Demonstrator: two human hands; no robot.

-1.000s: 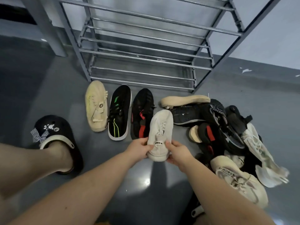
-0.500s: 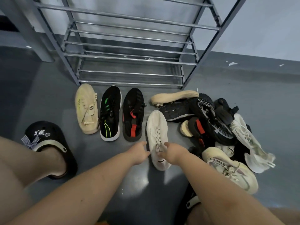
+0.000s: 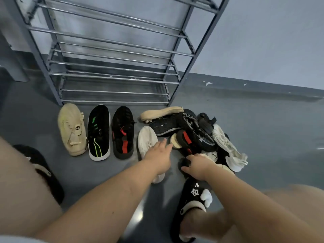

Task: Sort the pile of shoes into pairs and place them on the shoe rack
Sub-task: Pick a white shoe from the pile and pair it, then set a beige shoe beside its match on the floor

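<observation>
Your left hand [image 3: 158, 156] has its fingers [image 3: 164, 143] stretched out flat and holding nothing, pointing at the black shoe with the red stripe [image 3: 184, 140] that lies tilted just ahead and a touch to the right, its long axis running away from you toward the shoe rack [image 3: 112, 79]. Your right hand [image 3: 199, 166] is curled down on the near edge of the pile [image 3: 210, 137], on something dark; whether it grips, I can't tell. The white shoe [image 3: 146, 142] lies on the floor [image 3: 263, 137] under your left wrist, so I'd say the left hand is the nearer one.

Four shoes [image 3: 108, 132] in a row on the floor [image 3: 263, 137] before the rack [image 3: 112, 67], pile [image 3: 198, 135] just right of them.
</observation>
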